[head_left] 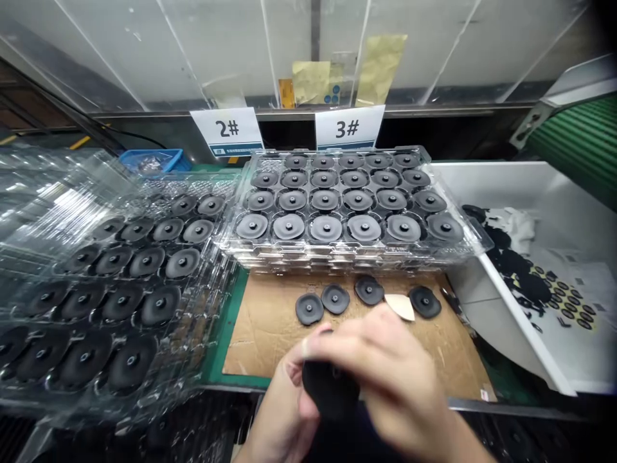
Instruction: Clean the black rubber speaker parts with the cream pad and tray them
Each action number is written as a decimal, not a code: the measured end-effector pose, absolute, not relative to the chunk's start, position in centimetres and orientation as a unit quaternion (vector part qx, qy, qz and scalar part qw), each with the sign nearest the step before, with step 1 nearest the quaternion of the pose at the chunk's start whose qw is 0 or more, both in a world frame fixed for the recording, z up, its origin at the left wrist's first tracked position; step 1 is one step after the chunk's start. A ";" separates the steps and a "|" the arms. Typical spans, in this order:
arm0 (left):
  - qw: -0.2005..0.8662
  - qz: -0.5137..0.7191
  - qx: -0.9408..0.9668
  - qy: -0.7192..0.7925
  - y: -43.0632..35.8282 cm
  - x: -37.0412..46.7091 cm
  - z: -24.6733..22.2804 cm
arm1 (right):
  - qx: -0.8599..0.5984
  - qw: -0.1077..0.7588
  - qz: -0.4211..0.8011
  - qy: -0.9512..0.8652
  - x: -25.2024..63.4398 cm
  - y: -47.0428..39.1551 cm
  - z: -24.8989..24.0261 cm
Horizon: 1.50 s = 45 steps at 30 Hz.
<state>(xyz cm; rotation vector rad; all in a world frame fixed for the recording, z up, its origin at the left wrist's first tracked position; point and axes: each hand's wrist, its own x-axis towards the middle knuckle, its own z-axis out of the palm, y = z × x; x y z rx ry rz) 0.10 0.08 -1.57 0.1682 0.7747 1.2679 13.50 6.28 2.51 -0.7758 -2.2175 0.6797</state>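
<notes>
Over the front edge of the cardboard (270, 321), my left hand (294, 386) holds a black disc-like part (328, 386) by its left side. Closed around the same part from the top and right is my right hand (400, 373), slightly blurred. Its fingers hide much of the part. Beyond my hands, several black rounded discs with a central stud lie on the cardboard, one of them (309, 308) at the left. A pale, pointed flat piece (400, 307) lies between two discs at the right, just past my right hand.
Stacked clear trays of black discs (344, 247) stand behind the cardboard, with more trays (193, 302) at left. A white bin (520, 315) with black pieces sits at right. Behind are a blue basket (176, 161) and signs reading 2# (227, 130) and 3# (348, 128).
</notes>
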 end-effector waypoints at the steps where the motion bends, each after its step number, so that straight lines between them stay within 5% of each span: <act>1: 0.731 0.581 0.077 0.350 -0.3 0.0 -1.3 | -0.339 0.340 0.281 -0.831 14.1 6.4 1.5; 4: 0.727 0.590 0.067 0.346 -1.4 -0.5 -0.6 | -0.460 0.291 0.351 -0.762 16.1 5.6 -3.1; 10: 0.729 0.596 0.063 0.331 -2.0 -0.9 -1.0 | -0.480 0.212 0.423 -0.738 17.3 1.7 -10.5; 16: 0.735 0.590 0.079 0.324 -2.0 -0.1 -1.4 | -0.512 0.329 0.376 -0.698 16.2 2.7 -2.5; 19: 0.721 0.590 0.080 0.356 -2.2 0.2 -1.3 | -0.390 0.409 0.316 -0.762 14.4 2.3 2.1; 21: 0.710 0.599 0.082 0.361 -2.4 0.1 -1.5 | -0.303 0.386 0.322 -0.810 13.3 2.0 3.4; 25: 0.707 0.609 0.065 0.354 -2.5 0.1 -2.2 | -0.295 0.265 0.358 -0.845 12.1 2.5 3.7; 30: 0.728 0.592 0.068 0.340 -2.4 0.0 -2.1 | -0.293 0.350 0.281 -0.844 12.5 2.7 3.6; 35: 0.751 0.579 0.085 0.307 -2.0 -0.4 -1.5 | -0.341 0.240 0.315 -0.853 15.3 2.2 4.2; 39: 0.767 0.552 0.087 0.315 -1.6 -0.1 -1.2 | -0.329 0.276 0.232 -0.873 15.2 3.4 4.5; 45: 0.796 0.544 0.078 0.253 -1.6 -0.6 -0.8 | -0.380 0.329 0.387 -0.773 15.4 5.7 1.4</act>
